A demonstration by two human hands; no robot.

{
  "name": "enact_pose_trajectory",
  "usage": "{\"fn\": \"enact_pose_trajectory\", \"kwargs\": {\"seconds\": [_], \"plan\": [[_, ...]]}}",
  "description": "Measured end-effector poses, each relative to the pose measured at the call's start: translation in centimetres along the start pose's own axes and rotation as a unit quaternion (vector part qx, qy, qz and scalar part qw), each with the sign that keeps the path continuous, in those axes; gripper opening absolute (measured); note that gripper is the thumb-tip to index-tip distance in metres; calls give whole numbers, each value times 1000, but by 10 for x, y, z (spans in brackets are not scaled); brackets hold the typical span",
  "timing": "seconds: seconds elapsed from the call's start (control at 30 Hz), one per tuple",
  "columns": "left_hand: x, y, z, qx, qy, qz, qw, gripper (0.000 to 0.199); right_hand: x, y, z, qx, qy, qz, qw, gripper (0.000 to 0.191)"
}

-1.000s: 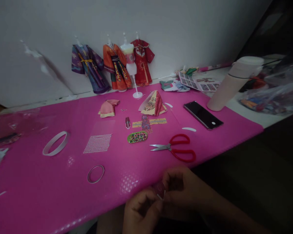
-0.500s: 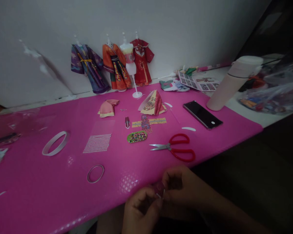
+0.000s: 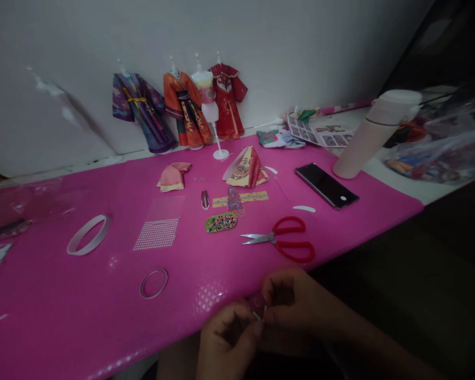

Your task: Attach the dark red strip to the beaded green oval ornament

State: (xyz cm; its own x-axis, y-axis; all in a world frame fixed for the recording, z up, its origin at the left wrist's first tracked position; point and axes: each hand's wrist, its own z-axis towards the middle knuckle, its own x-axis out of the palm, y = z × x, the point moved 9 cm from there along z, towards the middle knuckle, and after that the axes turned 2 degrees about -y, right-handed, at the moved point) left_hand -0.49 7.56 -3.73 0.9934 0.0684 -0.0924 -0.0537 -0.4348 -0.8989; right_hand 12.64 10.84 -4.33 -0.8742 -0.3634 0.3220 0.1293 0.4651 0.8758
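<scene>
- Cloth (image 3: 256, 304), dark red with something white at its lower edge, sits between both hands at the near edge of the pink table (image 3: 83, 306).
- Left hand (image 3: 229, 338): I see thumb and fingers clamped on the cloth's left side.
- Right hand (image 3: 288, 303): I see thumb and fingertips pinching its right side.
- Scissors (image 3: 273, 238) lie just beyond the hands, blades slightly parted, pointing left on my feed.
- Bead tray (image 3: 220, 222) rests near their tips.
- Phone (image 3: 326, 186) lies farther right, near a bottle (image 3: 368, 140).
- Gowns (image 3: 188, 113) stand along the wall.
</scene>
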Motion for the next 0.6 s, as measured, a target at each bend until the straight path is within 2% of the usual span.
{"fn": "enact_pose_trajectory", "kwargs": {"seconds": [0.23,0.6], "plan": [[2,13,9,7,81,-11,997,15,0,2,-1,-6,-2,-5,1000,33],[0,20,8,20,89,20,996,17,2,-4,-1,-21,-3,-3,1000,25]]}}
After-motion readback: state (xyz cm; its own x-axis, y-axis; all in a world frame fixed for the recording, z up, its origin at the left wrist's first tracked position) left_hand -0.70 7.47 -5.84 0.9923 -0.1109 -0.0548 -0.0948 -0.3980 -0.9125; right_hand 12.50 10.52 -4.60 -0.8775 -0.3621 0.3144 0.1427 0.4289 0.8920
